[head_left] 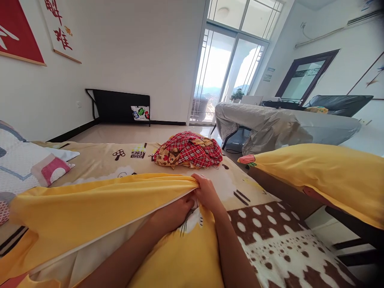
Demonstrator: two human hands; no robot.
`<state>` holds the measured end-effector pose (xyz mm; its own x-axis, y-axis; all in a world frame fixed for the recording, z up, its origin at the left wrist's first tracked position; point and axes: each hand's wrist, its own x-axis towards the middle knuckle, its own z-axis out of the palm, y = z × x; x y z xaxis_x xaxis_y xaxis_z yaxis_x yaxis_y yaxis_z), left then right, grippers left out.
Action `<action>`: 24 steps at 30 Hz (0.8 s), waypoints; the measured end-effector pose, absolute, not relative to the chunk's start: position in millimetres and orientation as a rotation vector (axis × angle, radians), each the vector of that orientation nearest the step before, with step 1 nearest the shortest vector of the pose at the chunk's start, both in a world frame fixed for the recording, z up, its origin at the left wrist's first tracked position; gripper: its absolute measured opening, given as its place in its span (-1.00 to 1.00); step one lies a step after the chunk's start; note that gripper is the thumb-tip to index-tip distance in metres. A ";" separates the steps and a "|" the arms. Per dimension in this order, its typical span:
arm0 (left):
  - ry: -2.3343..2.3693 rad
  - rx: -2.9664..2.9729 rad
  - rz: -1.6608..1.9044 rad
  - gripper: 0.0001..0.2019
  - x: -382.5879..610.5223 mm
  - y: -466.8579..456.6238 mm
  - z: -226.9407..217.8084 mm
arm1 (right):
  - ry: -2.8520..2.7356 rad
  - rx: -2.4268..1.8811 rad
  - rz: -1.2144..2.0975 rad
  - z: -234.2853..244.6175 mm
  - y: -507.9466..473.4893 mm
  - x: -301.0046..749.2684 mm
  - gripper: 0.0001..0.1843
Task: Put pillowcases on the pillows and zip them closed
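- Evidently the right hand [207,192] is clenched on the upper hem of the cover [90,204] and holds it raised, probably to keep the mouth open.
- Under that hem the left hand [175,210] reaches into the mouth; its fingers are hidden, so its grip cannot be told.
- Spread along the near edge of the bed [270,240], the cover wraps both hands; a plaid cloth [189,152] lies by the far edge.
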<state>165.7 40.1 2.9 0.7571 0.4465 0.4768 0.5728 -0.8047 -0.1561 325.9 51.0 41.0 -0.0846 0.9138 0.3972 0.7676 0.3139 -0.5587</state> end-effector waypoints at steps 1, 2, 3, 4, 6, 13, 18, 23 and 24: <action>-0.768 -2.667 -0.615 -0.65 165.6 40.7 2.9 | -1.871 -1.465 0.285 39.7 52.0 325.9 -0.66; -0.754 -2.676 -0.612 -0.65 165.6 41.0 3.0 | -1.858 -1.434 0.315 38.0 53.3 326.2 -0.64; -0.759 -2.690 -0.604 -0.64 165.6 41.0 3.1 | -1.845 -1.402 0.349 36.1 54.7 326.9 -0.63; -0.787 -2.706 -0.597 -0.65 165.7 40.5 3.5 | -1.830 -1.371 0.379 34.3 56.2 327.8 -0.62; -0.881 -2.737 -0.589 -0.65 166.1 38.6 4.7 | -1.797 -1.318 0.414 31.2 58.6 330.4 -0.63; -1.225 -2.775 -0.737 -0.56 167.5 30.4 14.7 | -1.870 -1.419 0.495 38.1 56.1 338.3 -0.72; -1.203 -2.866 -0.760 -0.60 166.2 27.4 21.6 | -1.861 -1.643 0.304 44.9 52.2 335.1 -0.73; -1.059 -2.933 -0.784 -0.58 166.1 30.6 17.1 | -1.908 -1.529 0.314 44.3 51.3 333.4 -0.66; -1.049 -2.930 -0.803 -0.57 166.0 31.8 14.9 | -1.902 -1.524 0.316 44.6 50.9 333.4 -0.67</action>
<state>166.0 31.8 14.9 0.6625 0.6125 0.4311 0.5762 -0.7845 0.2292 333.4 50.9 44.6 -0.0923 0.9332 0.3474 0.7709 0.2878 -0.5683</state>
